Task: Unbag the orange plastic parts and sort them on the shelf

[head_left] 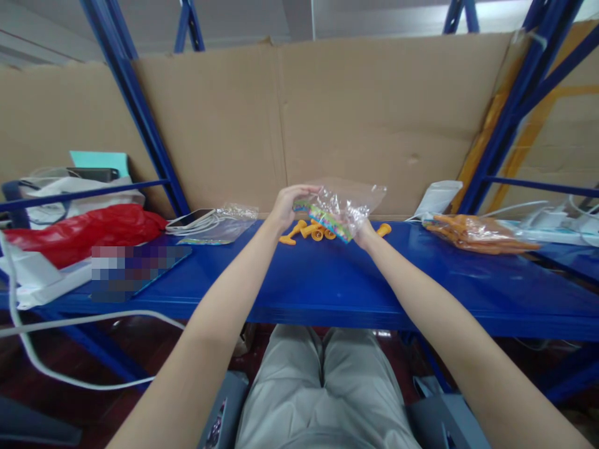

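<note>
Together above a glossy blue table [327,280], a person's right hand [361,232] and left hand [284,206] grasp a clear, multicolour-printed plastic bag [335,216], probably best kept taut by its opposite edges, with yellow-orange, trumpet-shaped plastic pieces [317,235] beyond.

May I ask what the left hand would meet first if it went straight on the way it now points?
The left hand would meet the clear plastic bag first, since it touches the bag's left end. The cardboard panel stands farther back, though depth is hard to judge.
</note>
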A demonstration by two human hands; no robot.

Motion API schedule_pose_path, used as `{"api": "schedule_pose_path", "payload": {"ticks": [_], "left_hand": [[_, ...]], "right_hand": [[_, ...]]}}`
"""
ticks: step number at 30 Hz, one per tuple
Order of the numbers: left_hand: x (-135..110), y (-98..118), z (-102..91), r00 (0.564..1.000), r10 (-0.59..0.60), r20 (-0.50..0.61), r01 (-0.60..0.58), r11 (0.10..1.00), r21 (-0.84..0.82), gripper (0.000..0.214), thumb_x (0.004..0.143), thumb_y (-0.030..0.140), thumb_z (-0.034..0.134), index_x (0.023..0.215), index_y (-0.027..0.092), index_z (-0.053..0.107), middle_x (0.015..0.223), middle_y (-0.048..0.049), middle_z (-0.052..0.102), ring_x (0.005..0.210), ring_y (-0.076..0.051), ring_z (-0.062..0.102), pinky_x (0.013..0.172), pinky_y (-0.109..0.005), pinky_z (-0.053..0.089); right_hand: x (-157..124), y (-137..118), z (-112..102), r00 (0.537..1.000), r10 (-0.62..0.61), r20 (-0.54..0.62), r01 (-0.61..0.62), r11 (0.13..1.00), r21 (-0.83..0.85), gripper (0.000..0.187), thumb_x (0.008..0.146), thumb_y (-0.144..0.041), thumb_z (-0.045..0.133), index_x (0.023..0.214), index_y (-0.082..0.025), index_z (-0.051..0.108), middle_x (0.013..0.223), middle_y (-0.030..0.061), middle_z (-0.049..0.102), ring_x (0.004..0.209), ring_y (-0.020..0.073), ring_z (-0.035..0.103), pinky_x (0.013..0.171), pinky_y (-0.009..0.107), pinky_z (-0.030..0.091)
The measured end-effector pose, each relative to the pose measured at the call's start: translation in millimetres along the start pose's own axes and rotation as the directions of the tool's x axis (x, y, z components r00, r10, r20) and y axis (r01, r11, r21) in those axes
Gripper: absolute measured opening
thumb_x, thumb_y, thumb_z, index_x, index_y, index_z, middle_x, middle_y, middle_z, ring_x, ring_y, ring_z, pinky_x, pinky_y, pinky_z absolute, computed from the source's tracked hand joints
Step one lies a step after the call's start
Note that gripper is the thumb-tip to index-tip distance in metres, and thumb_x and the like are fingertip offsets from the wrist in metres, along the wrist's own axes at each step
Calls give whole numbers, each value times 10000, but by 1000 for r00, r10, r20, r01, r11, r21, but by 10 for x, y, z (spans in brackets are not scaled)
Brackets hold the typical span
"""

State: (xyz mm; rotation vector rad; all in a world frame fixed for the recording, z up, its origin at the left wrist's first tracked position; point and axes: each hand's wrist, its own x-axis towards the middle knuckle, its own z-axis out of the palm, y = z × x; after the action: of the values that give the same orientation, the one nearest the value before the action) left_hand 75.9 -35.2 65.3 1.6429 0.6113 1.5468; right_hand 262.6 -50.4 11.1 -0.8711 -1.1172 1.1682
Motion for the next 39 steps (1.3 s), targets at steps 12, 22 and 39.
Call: {"api": "schedule_pose_path", "payload": {"ticks": [12, 22, 39], "left_hand": [[-318, -365, -215, 942, -333, 42, 302, 897, 324, 320, 583, -6, 619, 809, 197, 720, 995, -19, 746, 989, -172, 661, 779, -234, 529], [-287, -392, -196, 838, -539, -89, 536, 842, -58, 300, 874, 356, 668, 1090, 166, 585, 914, -96, 741, 493, -118, 619, 493, -243, 507], [-308, -281, -149, 862, -455, -224, 455, 889, -54, 275, 787, 67, 651, 1021, 187, 572, 620, 53, 639, 448, -79, 572, 536, -214, 490]], "right_hand": [[-29, -201, -223, 963, 107, -247, -69, 985, 160, 187, 954, -343, 513, 851, -199, 575, 729, 17, 665, 620, 132, 606, 569, 246, 520], [-103, -171, -73, 978, 155, -143, -156, 988, -1, 169, 662, -8, 490, 654, -167, 547, 604, 6, 604, 510, 96, 536, 495, 197, 456], [-45, -122, -108, 953, 140, -267, -154, 988, -31, 110, 724, -102, 491, 674, -193, 524, 525, -5, 491, 464, 113, 429, 480, 252, 402]]}}
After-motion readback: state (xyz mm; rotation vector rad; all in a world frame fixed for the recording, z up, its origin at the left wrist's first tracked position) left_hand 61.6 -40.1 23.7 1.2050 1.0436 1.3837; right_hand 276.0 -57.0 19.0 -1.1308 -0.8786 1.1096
